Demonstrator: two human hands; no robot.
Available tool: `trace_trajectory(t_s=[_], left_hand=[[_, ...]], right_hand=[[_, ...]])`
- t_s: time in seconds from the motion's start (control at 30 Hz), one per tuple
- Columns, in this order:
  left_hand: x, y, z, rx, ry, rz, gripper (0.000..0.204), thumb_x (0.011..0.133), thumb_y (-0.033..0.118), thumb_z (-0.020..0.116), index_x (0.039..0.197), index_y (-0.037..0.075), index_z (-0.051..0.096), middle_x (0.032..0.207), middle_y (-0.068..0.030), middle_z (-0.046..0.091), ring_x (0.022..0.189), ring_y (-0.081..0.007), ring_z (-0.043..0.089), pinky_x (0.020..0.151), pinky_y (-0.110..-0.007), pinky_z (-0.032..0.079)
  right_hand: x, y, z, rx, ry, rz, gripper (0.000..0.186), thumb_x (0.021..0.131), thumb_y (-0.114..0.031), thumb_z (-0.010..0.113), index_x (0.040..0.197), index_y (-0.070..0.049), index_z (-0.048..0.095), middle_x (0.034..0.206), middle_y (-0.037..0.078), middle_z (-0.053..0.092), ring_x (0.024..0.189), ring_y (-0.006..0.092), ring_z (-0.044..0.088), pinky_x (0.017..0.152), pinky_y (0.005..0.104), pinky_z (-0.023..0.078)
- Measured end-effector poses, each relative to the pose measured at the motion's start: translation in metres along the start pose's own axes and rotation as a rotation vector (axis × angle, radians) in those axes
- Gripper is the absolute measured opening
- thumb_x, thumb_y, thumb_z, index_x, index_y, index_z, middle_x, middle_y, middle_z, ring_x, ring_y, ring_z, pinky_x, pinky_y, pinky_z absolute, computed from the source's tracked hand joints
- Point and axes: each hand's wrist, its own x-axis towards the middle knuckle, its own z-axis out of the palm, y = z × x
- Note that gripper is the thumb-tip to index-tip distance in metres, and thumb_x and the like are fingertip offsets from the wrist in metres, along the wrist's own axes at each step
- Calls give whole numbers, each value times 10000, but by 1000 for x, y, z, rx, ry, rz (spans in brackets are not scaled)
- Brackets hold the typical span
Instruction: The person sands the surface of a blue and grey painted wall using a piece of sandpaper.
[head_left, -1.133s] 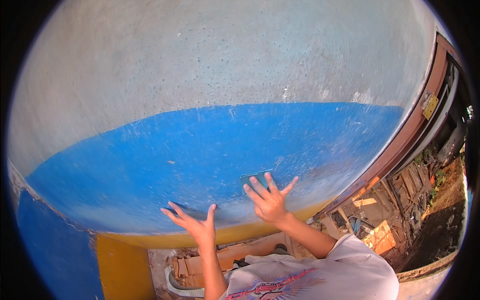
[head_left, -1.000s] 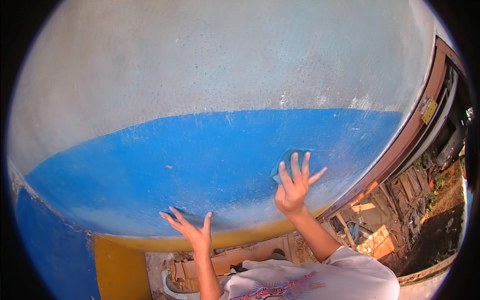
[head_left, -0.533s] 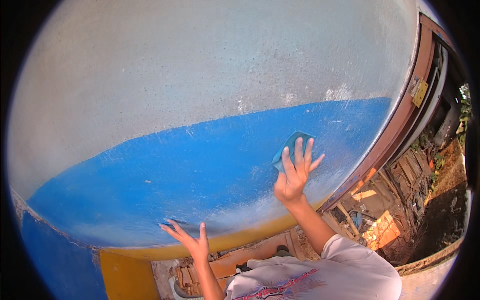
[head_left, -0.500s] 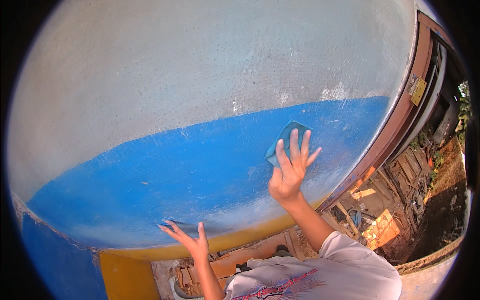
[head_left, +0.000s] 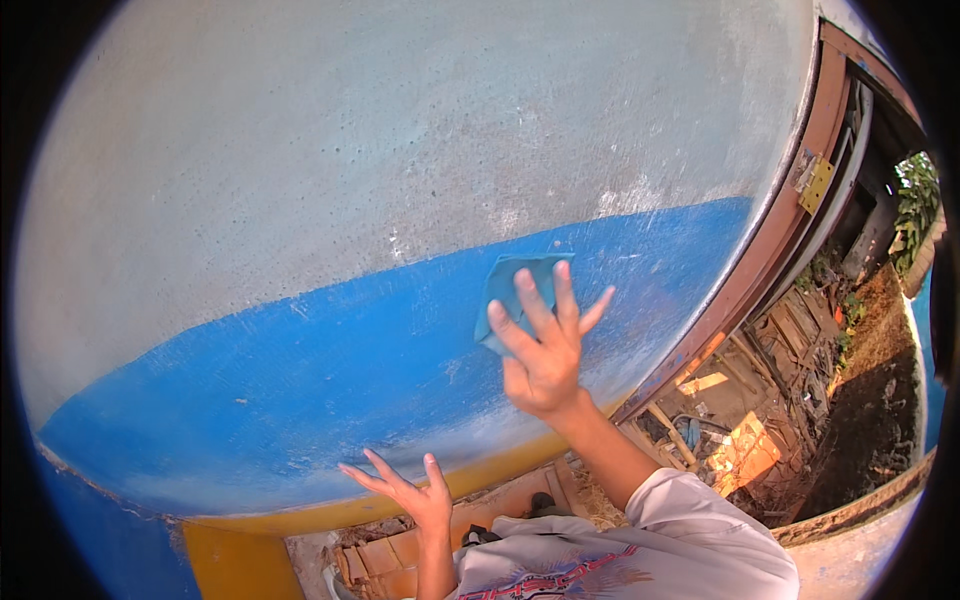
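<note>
A stiff teal sheet (head_left: 493, 292), which looks like sandpaper, lies flat on the blue painted band (head_left: 330, 360) of the wall. My right hand (head_left: 545, 350) presses it there with spread fingers, slightly blurred. Part of the sheet is hidden behind the fingers; its top edge sits just below the grey upper wall (head_left: 400, 130). Lower and to the left, my left hand (head_left: 415, 492) is open and empty, fingers apart, in front of the band's pale, dusty lower edge. I cannot tell whether its fingertips touch the wall.
A brown door frame (head_left: 755, 285) with a yellow hinge (head_left: 816, 185) borders the wall at right. Beyond it lie wood scraps and a sunlit board (head_left: 745, 455). A yellow strip (head_left: 510, 460) runs along the wall's base, above brownish tiles (head_left: 385, 558).
The view has turned slightly right. The sheet under my right hand has tilted a little and sits slightly nearer the grey edge. My left hand has shifted right along the wall.
</note>
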Motion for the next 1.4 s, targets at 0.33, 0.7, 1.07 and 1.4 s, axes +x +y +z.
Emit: trace_trajectory(t_s=[0.33, 0.7, 1.07, 1.4], left_hand=[[7, 38, 25, 78, -113, 202, 1053, 831, 410, 723, 1564, 123, 23, 1558, -269, -210, 1428, -483, -205, 1083, -707, 15], [2, 19, 27, 102, -196, 188, 1087, 802, 365, 758, 1568, 179, 9, 1530, -290, -275, 1401, -504, -260, 1052, -742, 3], [6, 26, 33, 122, -128, 145, 1013, 868, 389, 676, 1561, 139, -19, 1554, -218, -271, 1441, -442, -207, 1129, -658, 57], [4, 56, 41, 180, -51, 94, 932, 914, 413, 613, 1564, 132, 6, 1584, -184, -203, 1470, -429, -84, 1137, -651, 105]], right_hand=[[5, 37, -23, 24, 117, 158, 476, 811, -92, 525, 1267, -161, 644, 1523, 124, 395, 1470, 377, 192, 1075, 692, -163], [-20, 94, -46, -43, 226, 378, 485, 821, -64, 542, 1295, -125, 624, 1519, 139, 399, 1464, 403, 200, 1075, 705, -98], [-92, 101, -58, 15, 88, 496, 455, 849, -32, 548, 1259, -196, 656, 1468, 152, 461, 1452, 381, 248, 1100, 704, -34], [-148, 136, -43, -50, 32, 296, 484, 911, -51, 463, 1388, -101, 529, 1554, 212, 295, 1454, 451, 180, 1114, 661, -27]])
